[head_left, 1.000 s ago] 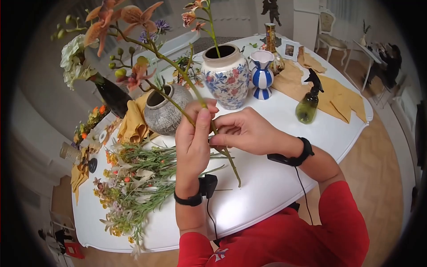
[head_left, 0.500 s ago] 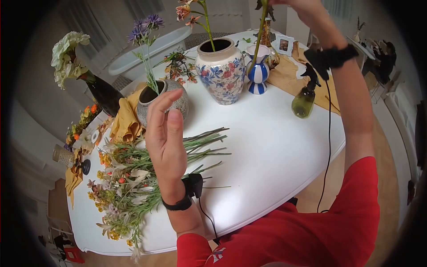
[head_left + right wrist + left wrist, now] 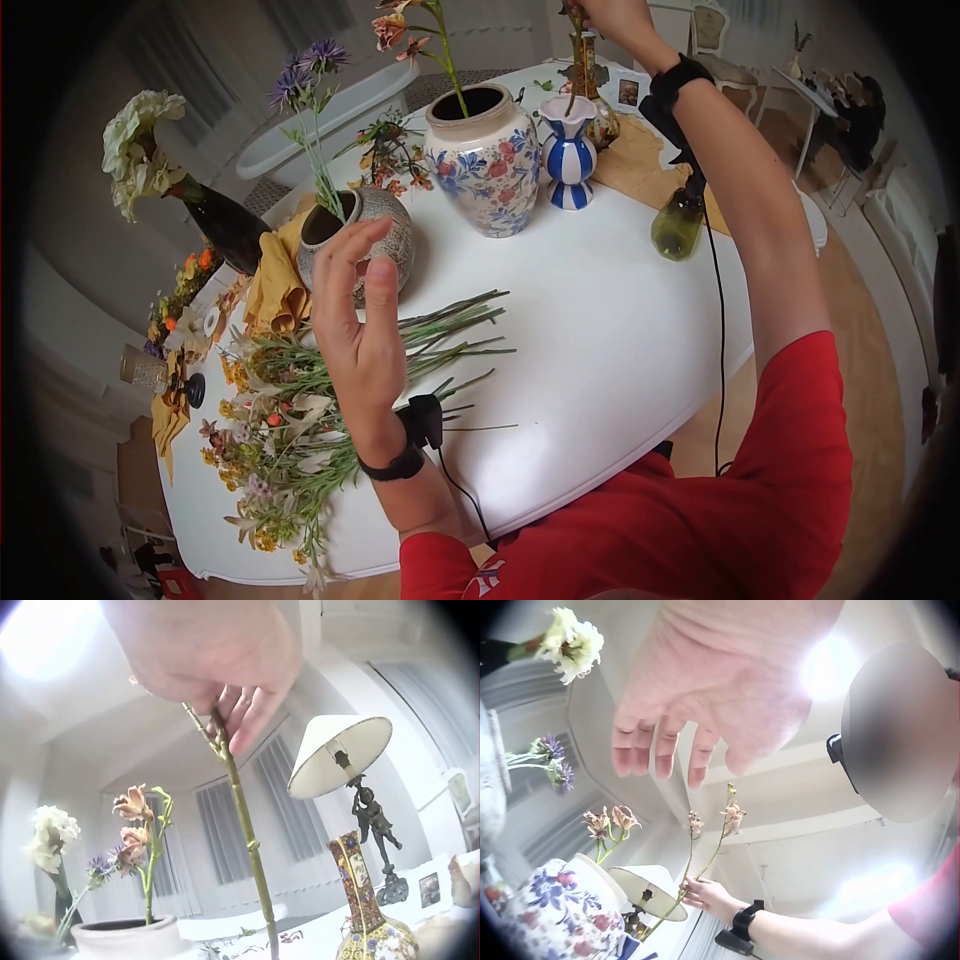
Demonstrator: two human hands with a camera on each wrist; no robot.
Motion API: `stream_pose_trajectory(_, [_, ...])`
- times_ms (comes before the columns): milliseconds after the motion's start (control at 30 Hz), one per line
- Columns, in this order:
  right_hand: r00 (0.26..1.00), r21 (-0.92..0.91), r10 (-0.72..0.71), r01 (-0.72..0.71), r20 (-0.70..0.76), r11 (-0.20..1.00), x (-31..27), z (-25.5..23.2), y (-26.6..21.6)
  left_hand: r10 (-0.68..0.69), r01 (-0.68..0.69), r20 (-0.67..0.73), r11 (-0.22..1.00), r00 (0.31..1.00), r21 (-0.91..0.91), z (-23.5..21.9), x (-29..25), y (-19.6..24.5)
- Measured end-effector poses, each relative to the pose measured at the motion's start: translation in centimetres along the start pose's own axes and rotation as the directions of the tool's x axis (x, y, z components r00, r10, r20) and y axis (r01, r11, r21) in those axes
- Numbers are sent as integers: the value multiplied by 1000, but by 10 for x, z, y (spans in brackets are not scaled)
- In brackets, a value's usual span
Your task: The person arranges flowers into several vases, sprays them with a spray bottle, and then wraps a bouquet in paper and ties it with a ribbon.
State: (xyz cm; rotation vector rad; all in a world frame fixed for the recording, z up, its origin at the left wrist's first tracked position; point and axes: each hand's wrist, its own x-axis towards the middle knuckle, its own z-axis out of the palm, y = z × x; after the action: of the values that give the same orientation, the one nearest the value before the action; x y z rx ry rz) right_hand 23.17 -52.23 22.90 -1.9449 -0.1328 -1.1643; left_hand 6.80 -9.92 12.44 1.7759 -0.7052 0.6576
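Observation:
My right hand (image 3: pixel 618 22) grips a long green orchid stem (image 3: pixel 575 70) at the top of the head view; the stem's lower end stands in the blue-and-white striped vase (image 3: pixel 571 160). In the right wrist view, fingers curl round the stem (image 3: pixel 247 832) just where it forks. The left wrist view shows its pinkish blossoms (image 3: pixel 733 817) above that hand. My left hand (image 3: pixel 358 320) is raised, fingers loosely bent and empty, over the cut flower stems (image 3: pixel 450 325) and in front of the grey round vase (image 3: pixel 395 235). A floral vase (image 3: pixel 485 175) holding another orchid stands left of the striped one.
A bunch of mixed flowers (image 3: pixel 290 430) lies at the table's left. A green spray bottle (image 3: pixel 677 228), brown paper (image 3: pixel 632 160) and an ornate bottle vase (image 3: pixel 367 907) stand or lie at the right and back. A dark vase (image 3: pixel 228 225) with white blooms leans at the left.
My right hand has carried the orchid stem from my left hand to the striped vase, where its end is now inside. My left hand has let go and shifted left.

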Motion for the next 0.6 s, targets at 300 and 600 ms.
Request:
stream_pose_trajectory(300, [998, -227, 58, -51, 23, 973, -26, 29, 81, 8, -6, -52, 999, 999, 36, -14, 2, -2])
stream_pose_trajectory(600, [979, -233, 183, -157, 94, 960, -53, 41, 90, -53, 46, -145, 998, 988, -49, -32, 3, -7])
